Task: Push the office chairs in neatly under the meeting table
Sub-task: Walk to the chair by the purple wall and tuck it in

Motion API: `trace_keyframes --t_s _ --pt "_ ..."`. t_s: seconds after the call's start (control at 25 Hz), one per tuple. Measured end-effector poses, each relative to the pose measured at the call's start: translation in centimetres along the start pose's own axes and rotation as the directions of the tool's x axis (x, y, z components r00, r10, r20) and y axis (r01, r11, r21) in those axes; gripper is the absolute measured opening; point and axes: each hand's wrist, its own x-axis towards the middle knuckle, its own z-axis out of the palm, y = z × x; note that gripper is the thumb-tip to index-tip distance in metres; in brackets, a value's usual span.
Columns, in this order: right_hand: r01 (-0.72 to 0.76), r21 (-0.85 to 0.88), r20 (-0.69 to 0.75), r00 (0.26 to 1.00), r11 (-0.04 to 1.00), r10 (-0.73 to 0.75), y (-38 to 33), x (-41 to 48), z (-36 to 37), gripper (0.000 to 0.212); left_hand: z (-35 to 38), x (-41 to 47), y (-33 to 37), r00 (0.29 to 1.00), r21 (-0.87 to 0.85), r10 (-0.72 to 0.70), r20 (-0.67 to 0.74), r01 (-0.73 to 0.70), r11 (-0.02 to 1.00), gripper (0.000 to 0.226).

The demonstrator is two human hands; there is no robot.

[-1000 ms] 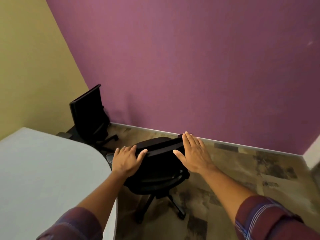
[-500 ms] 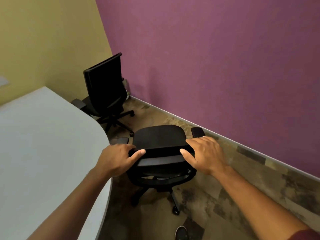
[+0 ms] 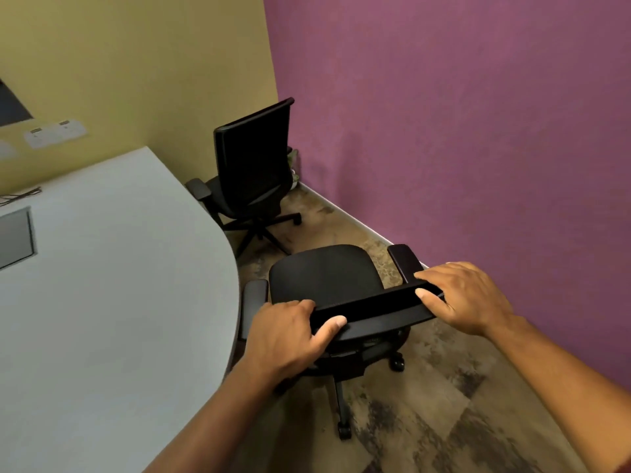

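Both hands, left hand (image 3: 285,339) and right hand (image 3: 467,298), fingers clamped on near chair (image 3: 327,278) backrest top, seat not yet under bench (image 3: 102,285); far chair (image 3: 252,172) at 12 o'clock also out (both left)

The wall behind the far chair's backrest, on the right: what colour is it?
Purple wall, plain and lightly textured, seen in the head view; the adjoining wall is yellow-olive.

Dark screen (image 3: 10,105) and table (image 3: 102,302) cut off at left edge

No legible text anywhere.
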Motion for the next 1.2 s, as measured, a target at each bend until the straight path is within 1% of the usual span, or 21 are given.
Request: trace_keyframes --t_s 0.16,0.32,0.48,0.52,0.64,0.68,0.76,0.96,1.04,1.2 --pt "0.088 0.019 -0.005 0.996 0.996 -0.088 4.2 2.8 0.5 0.060 0.8 1.0 2.8 0.998 -0.019 -0.056 -0.038 0.055 0.998 0.078" --pt "0.204 0.060 -0.008 0.979 0.977 -0.204 9.0 6.8 1.2 0.057 1.4 2.1 6.0 0.987 -0.037 -0.163 -0.014 0.162 0.986 0.081" --pt "0.356 0.090 -0.051 0.934 0.930 -0.353 13.7 12.0 1.6 0.053 2.4 4.5 10.7 0.965 -0.014 -0.261 -0.016 0.261 0.965 0.085" --pt "0.386 0.096 -0.050 0.922 0.918 -0.383 14.7 13.3 1.7 0.052 2.5 5.3 11.9 0.957 -0.009 -0.290 -0.013 0.290 0.957 0.088" --pt "0.459 0.121 -0.052 0.888 0.880 -0.456 16.7 17.2 2.3 0.052 3.0 7.3 13.9 0.939 0.017 -0.343 0.031 0.342 0.939 0.116" --pt "0.494 0.129 -0.051 0.869 0.860 -0.492 17.4 18.6 2.5 0.052 3.3 8.1 14.5 0.929 0.030 -0.368 0.034 0.367 0.930 0.120" --pt "0.554 0.160 -0.070 0.832 0.817 -0.550 18.2 21.3 2.9 0.052 3.3 9.5 15.8 0.911 0.043 -0.413 0.019 0.412 0.910 0.115" --pt "0.645 0.216 -0.057 0.758 0.733 -0.650 18.6 27.3 4.4 0.052 3.2 12.5 16.8 0.822 0.024 -0.569 -0.026 0.569 0.822 0.082" --pt "0.663 0.227 -0.059 0.741 0.714 -0.669 18.3 29.5 5.0 0.054 3.1 13.6 16.5 0.794 0.036 -0.607 -0.039 0.608 0.793 0.078" --pt "0.711 0.231 -0.044 0.689 0.664 -0.723 17.0 34.1 6.1 0.055 3.6 15.8 15.4 0.734 0.037 -0.678 -0.047 0.680 0.733 0.080"
